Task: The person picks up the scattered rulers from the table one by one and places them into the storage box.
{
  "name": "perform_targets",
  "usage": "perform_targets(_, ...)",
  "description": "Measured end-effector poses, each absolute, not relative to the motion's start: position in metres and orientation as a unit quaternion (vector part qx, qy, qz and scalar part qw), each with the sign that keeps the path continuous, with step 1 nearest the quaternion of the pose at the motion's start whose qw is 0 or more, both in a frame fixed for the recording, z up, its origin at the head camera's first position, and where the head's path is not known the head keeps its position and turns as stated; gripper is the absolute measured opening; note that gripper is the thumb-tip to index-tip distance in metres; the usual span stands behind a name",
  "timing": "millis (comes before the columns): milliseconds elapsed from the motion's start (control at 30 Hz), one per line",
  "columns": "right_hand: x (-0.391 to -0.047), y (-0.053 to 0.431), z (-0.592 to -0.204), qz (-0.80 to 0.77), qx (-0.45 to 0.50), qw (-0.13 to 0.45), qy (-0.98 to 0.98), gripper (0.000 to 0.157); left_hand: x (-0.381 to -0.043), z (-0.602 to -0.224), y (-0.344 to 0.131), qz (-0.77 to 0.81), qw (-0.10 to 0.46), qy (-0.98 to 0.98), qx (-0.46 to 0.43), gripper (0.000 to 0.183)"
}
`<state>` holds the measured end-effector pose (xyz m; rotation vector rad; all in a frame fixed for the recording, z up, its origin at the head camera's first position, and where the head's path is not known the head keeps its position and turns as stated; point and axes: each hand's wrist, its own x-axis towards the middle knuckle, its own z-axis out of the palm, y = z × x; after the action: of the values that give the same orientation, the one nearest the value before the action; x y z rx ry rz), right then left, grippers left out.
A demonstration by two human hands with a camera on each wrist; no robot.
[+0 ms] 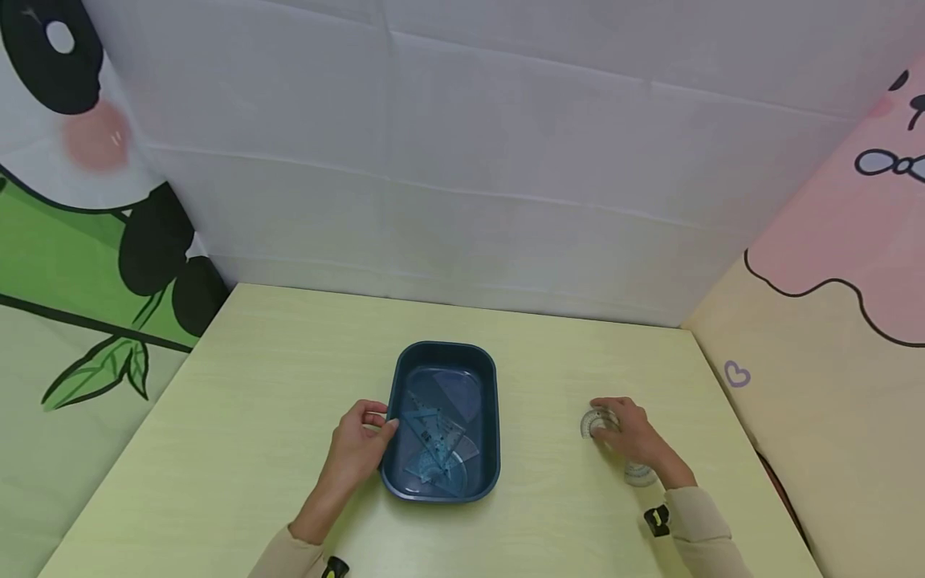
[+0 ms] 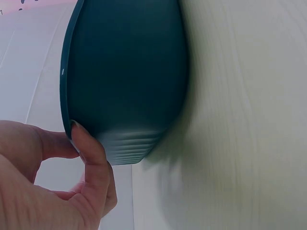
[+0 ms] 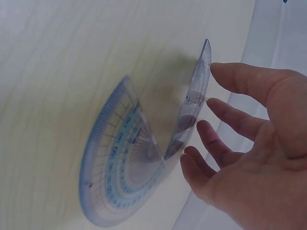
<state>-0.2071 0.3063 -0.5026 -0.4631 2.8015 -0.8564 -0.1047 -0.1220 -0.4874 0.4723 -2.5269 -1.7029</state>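
At the left rim of a dark blue plastic tray (image 1: 498,417), my left hand (image 1: 359,441) pinches the edge between thumb and fingers. Inside the tray lie clear set squares (image 1: 436,433) and what looks like a protractor (image 1: 453,479), overlapping each other. To the right, my right hand (image 1: 630,433) holds a clear protractor (image 1: 594,422) by its edges with thumb and fingertips. In the right wrist view this protractor (image 3: 193,100) is tilted, seen almost edge-on. A second clear protractor (image 3: 120,163) with blue scale markings lies on the table close below it, partly under the right wrist in the head view.
The pale wood-grain table (image 1: 311,345) reaches back to a white cloth wall (image 1: 448,160). Printed cartoon panels stand at the left and right sides. A black wrist strap piece (image 1: 657,520) shows by the right sleeve.
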Motion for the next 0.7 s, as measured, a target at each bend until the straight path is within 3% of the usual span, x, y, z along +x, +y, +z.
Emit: perform_targets(700,-0.209,0.32,-0.5,-0.285,-0.153,0.113,0.939,0.043,-0.105,-0.488,-0.122,-0.553,0.027,-0.818,0.156,0.028)
